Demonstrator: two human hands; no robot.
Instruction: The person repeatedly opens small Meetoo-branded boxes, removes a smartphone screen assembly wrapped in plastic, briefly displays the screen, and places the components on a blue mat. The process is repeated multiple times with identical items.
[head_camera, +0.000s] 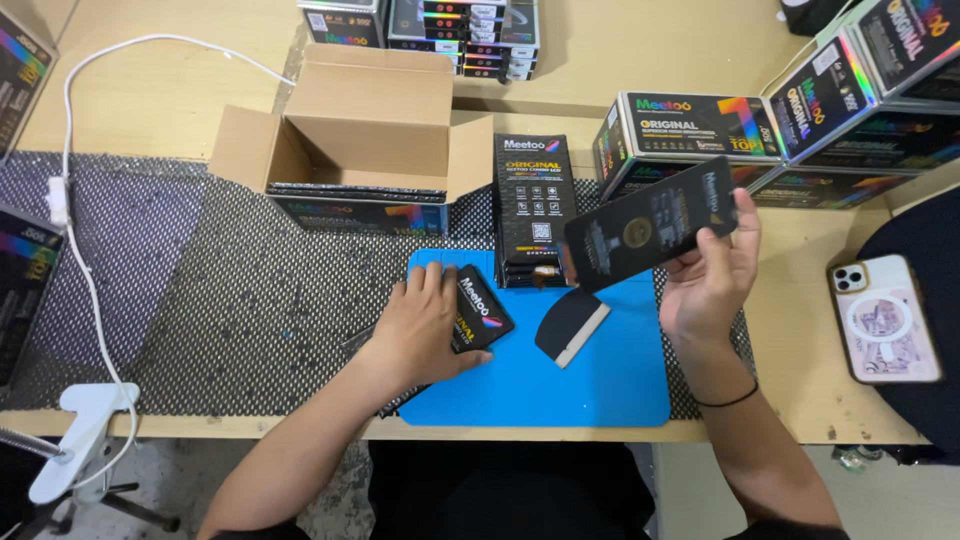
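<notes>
Head view. Left hand: fingers spread flat, pressing a small black box onto the blue mat; box's long axis ran diagonally, protruding right of the fingertips. Right hand: pinched a black flat panel aloft, tilted, above the mat. Open cardboard carton behind.

A mat is laid on the table. An open carton is placed behind it, and a phone to its right.
</notes>
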